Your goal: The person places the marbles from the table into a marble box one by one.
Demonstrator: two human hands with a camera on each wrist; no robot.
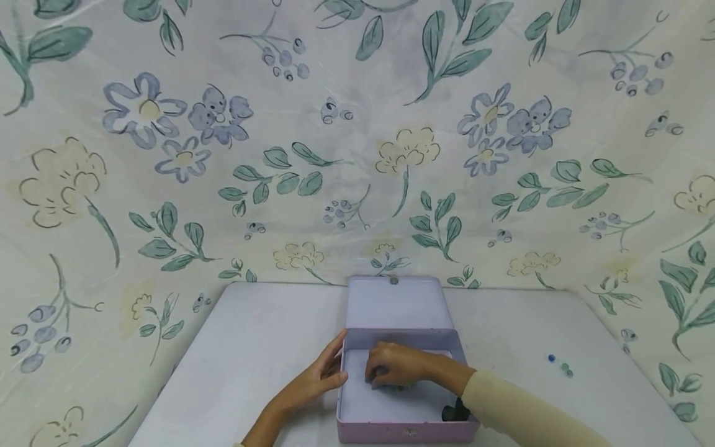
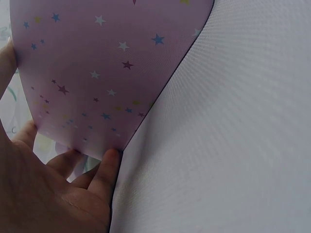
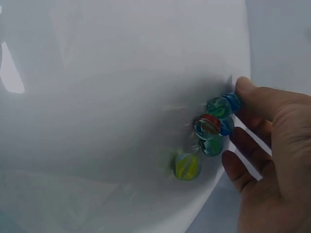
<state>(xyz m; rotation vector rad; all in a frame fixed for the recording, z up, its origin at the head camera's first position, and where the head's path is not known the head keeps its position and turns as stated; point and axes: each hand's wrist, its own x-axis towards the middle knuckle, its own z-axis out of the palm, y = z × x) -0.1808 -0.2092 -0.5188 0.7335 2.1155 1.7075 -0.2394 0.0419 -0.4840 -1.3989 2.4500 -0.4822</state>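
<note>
A lilac tin box (image 1: 408,433) with small stars on its side stands on the table, its lid (image 1: 396,304) tipped back. My left hand (image 1: 315,375) rests against the box's left wall, thumb and fingers spread and mostly straight. Inside the box is my right hand (image 1: 396,364), over a cluster of glass marbles. Its thumb and forefinger pinch a blue marble (image 3: 232,102). Beside that lie a green marble (image 3: 218,108), a red-striped marble (image 3: 207,125) and others close to the fingertips. A yellow marble (image 3: 187,167) sits slightly apart on the box floor.
On the white table (image 1: 234,347), right of the box, lie a blue marble (image 1: 552,358) and greenish marbles (image 1: 566,370). A floral curtain (image 1: 357,155) hangs behind and along both sides. Something black (image 1: 455,411) shows beneath my right wrist.
</note>
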